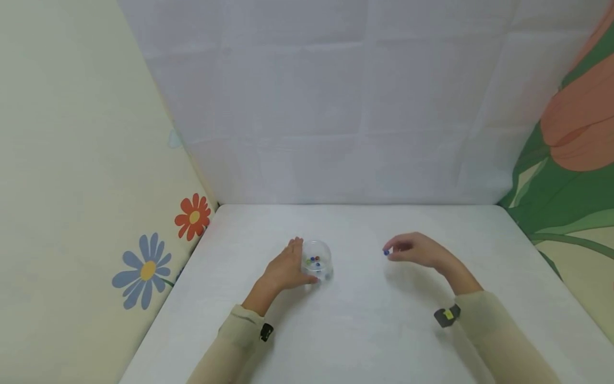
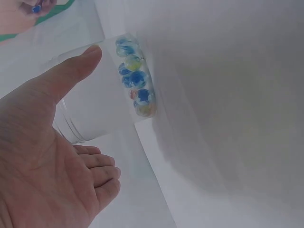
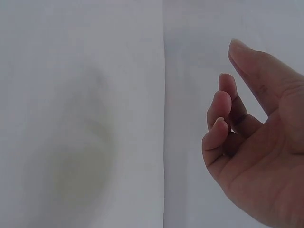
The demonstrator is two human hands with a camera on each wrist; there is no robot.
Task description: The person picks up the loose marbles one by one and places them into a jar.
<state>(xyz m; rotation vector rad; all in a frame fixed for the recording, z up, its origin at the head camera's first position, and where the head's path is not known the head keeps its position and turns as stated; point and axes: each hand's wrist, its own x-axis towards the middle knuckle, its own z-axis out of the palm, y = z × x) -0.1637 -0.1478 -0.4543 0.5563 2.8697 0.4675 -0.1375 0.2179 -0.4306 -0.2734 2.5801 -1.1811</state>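
A small clear cup (image 1: 318, 260) stands on the white table (image 1: 364, 330) with several coloured marbles (image 1: 314, 260) in its bottom. My left hand (image 1: 287, 268) holds the cup from its left side, thumb in front and a fingertip behind. In the left wrist view the thumb (image 2: 71, 69) lies along the cup (image 2: 99, 109), and blue and yellow marbles (image 2: 135, 83) show through its base. To the right, my right hand (image 1: 414, 250) hovers over the table and pinches a blue marble (image 1: 386, 252) at its fingertips. The right wrist view shows the curled fingers (image 3: 221, 114), but the marble is hidden.
White fabric walls close the table at the back (image 1: 336, 106). On the left stands a panel with flower prints (image 1: 194, 216), on the right a panel with a large orange flower (image 1: 580, 122). White table surface lies between the two hands.
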